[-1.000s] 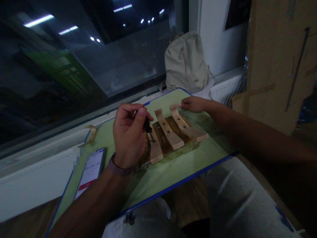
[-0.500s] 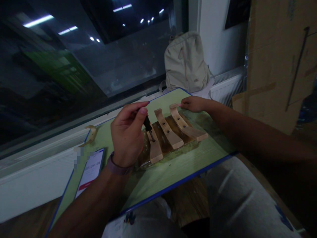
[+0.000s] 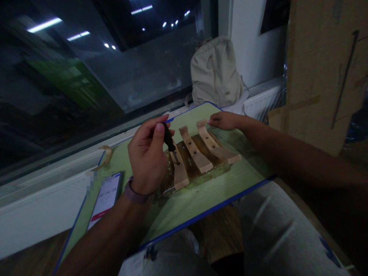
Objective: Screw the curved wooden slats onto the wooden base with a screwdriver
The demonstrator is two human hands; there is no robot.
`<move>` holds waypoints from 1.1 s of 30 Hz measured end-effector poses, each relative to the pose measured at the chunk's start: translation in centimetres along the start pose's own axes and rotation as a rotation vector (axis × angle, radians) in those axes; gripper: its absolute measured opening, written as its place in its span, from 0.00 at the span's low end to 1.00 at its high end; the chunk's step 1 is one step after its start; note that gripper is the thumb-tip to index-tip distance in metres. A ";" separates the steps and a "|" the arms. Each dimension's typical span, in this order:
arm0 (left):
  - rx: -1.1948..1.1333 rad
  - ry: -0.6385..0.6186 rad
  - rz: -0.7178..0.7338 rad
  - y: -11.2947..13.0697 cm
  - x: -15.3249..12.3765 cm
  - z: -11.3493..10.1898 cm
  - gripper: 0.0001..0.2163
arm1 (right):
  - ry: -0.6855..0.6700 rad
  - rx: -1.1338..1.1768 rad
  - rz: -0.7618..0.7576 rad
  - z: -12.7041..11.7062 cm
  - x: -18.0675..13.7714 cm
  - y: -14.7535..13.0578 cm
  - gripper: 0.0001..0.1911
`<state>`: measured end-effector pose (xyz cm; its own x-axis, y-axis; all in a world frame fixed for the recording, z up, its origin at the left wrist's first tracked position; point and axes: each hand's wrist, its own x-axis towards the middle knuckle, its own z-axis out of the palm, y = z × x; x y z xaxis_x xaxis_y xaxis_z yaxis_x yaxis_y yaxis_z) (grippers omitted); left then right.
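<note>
Three pale wooden slats lie side by side across a brown wooden piece (image 3: 198, 157) on a green board (image 3: 201, 195) that rests on my lap. My left hand (image 3: 146, 155) pinches a small black-handled screwdriver (image 3: 170, 143), whose tip stands on the left slat (image 3: 179, 170). The far end of the right slat (image 3: 214, 145) is under the closed fingertips of my right hand (image 3: 225, 120). The middle slat (image 3: 195, 151) lies untouched between them.
A phone (image 3: 105, 199) with a lit screen lies on the board's left part. A curved wooden piece (image 3: 105, 157) rests near the window sill. A beige backpack (image 3: 215, 74) leans by the window. Cardboard (image 3: 324, 69) stands at the right.
My left fingers have shifted on the screwdriver handle, which now shows more between thumb and fingers. The right hand and slats have stayed put.
</note>
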<state>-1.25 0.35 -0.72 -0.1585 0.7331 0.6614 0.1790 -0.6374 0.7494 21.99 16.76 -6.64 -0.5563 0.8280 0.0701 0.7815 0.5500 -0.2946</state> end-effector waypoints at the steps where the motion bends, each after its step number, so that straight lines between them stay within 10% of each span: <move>1: -0.024 0.001 -0.017 0.0 0.0 0.0 0.09 | -0.001 -0.005 0.001 0.0 0.0 0.0 0.22; 33: 0.066 0.029 0.014 0.3 0.1 0.0 0.05 | 0.019 0.017 -0.033 0.4 0.3 0.6 0.23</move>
<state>-1.22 0.23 -0.40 -0.1832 0.7164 0.6732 0.2446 -0.6300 0.7371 22.21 17.28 -7.19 -0.5759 0.8116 0.0985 0.7579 0.5751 -0.3080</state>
